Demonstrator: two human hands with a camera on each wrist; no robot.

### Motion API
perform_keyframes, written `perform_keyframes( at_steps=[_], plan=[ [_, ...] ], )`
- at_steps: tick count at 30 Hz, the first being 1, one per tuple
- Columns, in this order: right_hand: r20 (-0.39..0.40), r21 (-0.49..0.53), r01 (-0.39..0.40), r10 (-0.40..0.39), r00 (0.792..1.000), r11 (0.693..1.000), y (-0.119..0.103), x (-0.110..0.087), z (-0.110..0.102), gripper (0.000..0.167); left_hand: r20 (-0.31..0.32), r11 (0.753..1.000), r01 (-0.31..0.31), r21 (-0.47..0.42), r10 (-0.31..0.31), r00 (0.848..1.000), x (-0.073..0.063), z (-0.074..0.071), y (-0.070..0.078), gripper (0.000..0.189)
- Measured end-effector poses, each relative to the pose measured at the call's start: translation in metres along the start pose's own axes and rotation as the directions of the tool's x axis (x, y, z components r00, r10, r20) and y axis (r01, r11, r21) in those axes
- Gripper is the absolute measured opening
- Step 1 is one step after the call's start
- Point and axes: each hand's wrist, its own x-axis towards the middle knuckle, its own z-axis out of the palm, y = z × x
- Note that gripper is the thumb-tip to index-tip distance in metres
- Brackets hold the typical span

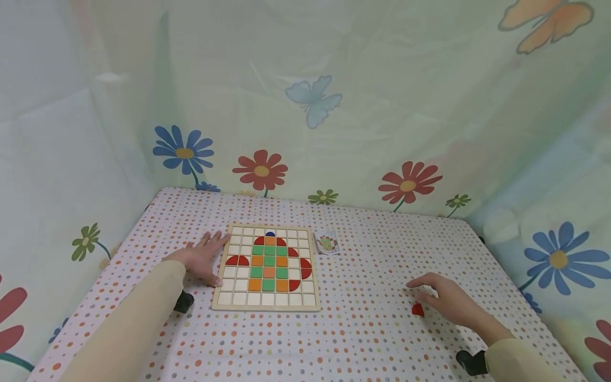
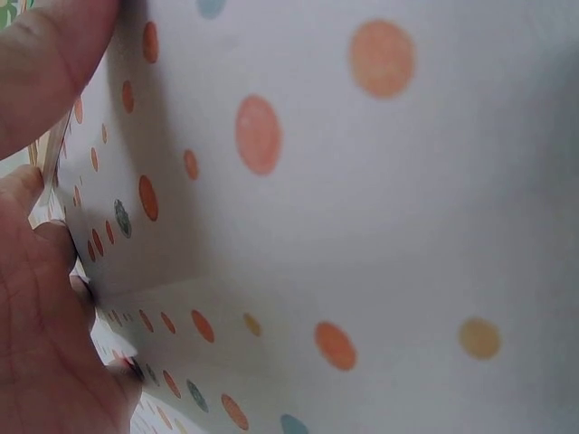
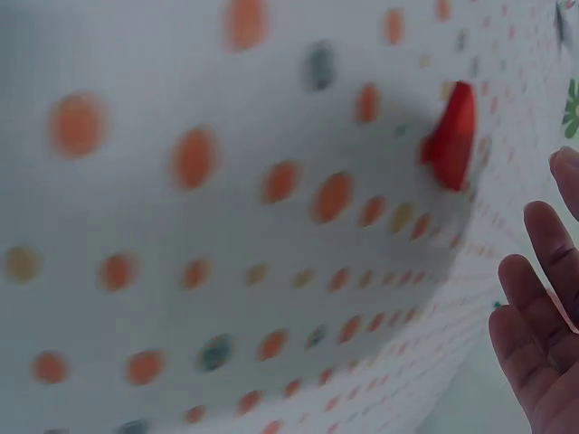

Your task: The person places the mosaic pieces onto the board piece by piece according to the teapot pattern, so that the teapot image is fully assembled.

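Note:
A wooden grid board (image 1: 264, 307) with pale squares lies left of the middle of the table. Green and orange squares, red rounded pieces and one small blue piece (image 1: 270, 234) form a pattern on it. My left hand (image 1: 200, 260) has its fingers spread and touches the board's left edge. Far to the right, my right hand (image 1: 446, 298) is held over the tablecloth with relaxed fingers and nothing in them. A loose red piece (image 1: 417, 309) lies just below its thumb; in the right wrist view this red piece (image 3: 455, 137) appears apart from the fingers (image 3: 529, 298).
A small printed card (image 1: 327, 243) lies beside the board's upper right corner. Dotted cloth (image 1: 358, 339) covers the table. Flower-printed curtains (image 1: 334, 143) stand at the back and sides. Dark wrist devices (image 1: 471, 363) sit under both forearms.

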Motion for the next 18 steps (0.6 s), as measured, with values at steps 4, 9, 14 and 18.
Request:
perform_keyframes(
  at_steps=[4,9,14,18],
  plan=[
    [0.029,0.001,-0.047,0.047,0.998,0.999,0.012,-0.006,0.001,0.028,-0.002,1.0,-0.007,-0.006,0.007,1.0,0.001,0.001,-0.002,0.116],
    [0.053,0.011,-0.071,0.07,0.996,0.997,0.022,-0.01,0.002,0.031,0.001,1.0,-0.01,-0.015,0.01,1.0,0.001,0.0,-0.002,0.115],
    [0.07,0.017,-0.088,0.087,0.994,0.996,0.026,-0.009,0.007,0.035,0.003,1.0,-0.004,-0.013,0.004,1.0,0.0,-0.001,-0.001,0.116],
    [0.058,-0.007,-0.079,0.079,0.995,0.997,0.026,-0.005,0.01,0.031,0.002,1.0,0.001,-0.008,-0.001,1.0,-0.001,0.0,0.001,0.116]
  ],
)
